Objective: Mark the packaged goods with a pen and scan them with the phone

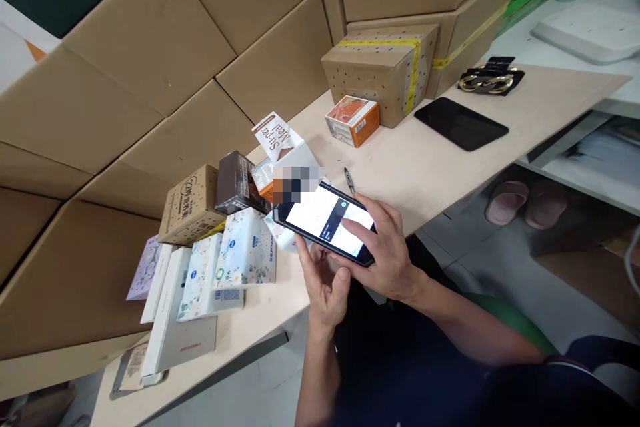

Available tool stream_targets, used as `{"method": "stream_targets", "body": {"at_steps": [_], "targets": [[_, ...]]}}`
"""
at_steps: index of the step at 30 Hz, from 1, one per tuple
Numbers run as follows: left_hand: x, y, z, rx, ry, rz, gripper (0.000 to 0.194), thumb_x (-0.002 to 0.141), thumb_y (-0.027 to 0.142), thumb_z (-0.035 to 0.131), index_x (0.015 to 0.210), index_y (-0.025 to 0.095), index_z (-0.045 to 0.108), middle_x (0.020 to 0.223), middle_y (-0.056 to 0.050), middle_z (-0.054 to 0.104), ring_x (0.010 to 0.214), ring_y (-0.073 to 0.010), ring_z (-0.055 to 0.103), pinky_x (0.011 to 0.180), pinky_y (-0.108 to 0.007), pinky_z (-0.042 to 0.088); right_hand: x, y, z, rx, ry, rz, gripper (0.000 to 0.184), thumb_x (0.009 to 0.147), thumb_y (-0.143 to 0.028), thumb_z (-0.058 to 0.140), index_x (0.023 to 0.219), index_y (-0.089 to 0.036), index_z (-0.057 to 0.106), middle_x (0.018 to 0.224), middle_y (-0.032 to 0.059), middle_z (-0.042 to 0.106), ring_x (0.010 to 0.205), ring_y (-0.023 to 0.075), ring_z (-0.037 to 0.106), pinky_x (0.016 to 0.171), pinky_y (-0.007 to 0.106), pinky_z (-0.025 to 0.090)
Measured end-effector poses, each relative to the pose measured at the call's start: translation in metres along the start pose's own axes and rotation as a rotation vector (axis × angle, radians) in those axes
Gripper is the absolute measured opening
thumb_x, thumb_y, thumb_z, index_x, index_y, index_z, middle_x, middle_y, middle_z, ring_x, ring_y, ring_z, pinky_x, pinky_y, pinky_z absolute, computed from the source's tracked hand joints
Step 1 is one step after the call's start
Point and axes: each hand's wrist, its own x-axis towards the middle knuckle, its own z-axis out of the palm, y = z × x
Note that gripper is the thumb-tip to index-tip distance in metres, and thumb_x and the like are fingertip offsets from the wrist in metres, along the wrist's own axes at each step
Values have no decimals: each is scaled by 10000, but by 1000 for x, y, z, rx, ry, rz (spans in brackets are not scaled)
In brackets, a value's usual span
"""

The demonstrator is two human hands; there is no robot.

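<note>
A smartphone (325, 221) with a lit screen is held between both hands above the table's front edge. My left hand (325, 283) supports it along its lower edge, with some fingers hidden underneath. Around the phone's right end is my right hand (387, 250), one finger lying over the screen. Just behind the phone is a white box marked "Su-per Meal" (280, 139), partly blurred out. A pen (349, 180) lies close to the phone's far edge. Packs of tissues (247, 247) printed with flowers stand to the left.
Large cardboard boxes (150, 33) wall off the back. On the table (395, 167) are an orange box (353, 121), a dotted carton (373, 67), a dark flat phone-like slab (460, 123) and gold hoop earrings (490, 82). Pink slippers (507, 202) are on the floor.
</note>
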Motion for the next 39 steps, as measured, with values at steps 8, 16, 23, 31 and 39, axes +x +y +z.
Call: {"method": "stream_targets", "body": {"at_steps": [8, 16, 23, 31, 39], "targets": [[0, -4, -1, 26, -20, 109, 831, 938, 373, 627, 1599, 341, 125, 1128, -53, 624, 1015, -179, 601, 932, -379, 511, 5, 7, -6, -31, 26, -2, 605, 814, -324, 748, 1338, -226, 463, 1458, 176, 456, 1245, 328, 502, 981, 524, 494], [2, -1, -1, 122, -47, 141, 790, 960, 357, 583, 1601, 316, 123, 1167, -84, 639, 1018, -205, 648, 947, -436, 519, 6, 31, -15, -152, 58, 72, 654, 802, -327, 752, 1374, -276, 440, 1464, 155, 470, 1246, 337, 518, 1011, 539, 468], [0, -1, -1, 187, 44, 217, 748, 952, 295, 584, 1590, 309, 194, 1130, -79, 657, 1029, -209, 658, 942, -426, 530, 1, 69, -21, -367, -1, 232, 543, 839, -387, 701, 1323, -248, 499, 1424, 177, 490, 1244, 366, 520, 1008, 567, 461], [-4, -5, 0, 340, 295, 343, 610, 937, 269, 575, 1515, 275, 382, 1018, -62, 642, 926, -195, 644, 848, -404, 562, -5, 96, -24, -509, -186, 314, 480, 875, -423, 634, 1298, -199, 597, 1334, 182, 542, 1160, 364, 501, 949, 562, 469], [-3, -2, -16, 737, 547, 592, 574, 811, 182, 665, 1355, 289, 517, 1187, -86, 536, 1108, -274, 565, 965, -534, 500, -5, 98, -22, -541, -257, 313, 519, 875, -471, 628, 1307, -185, 590, 1289, 195, 560, 1106, 358, 503, 907, 561, 478]]}}
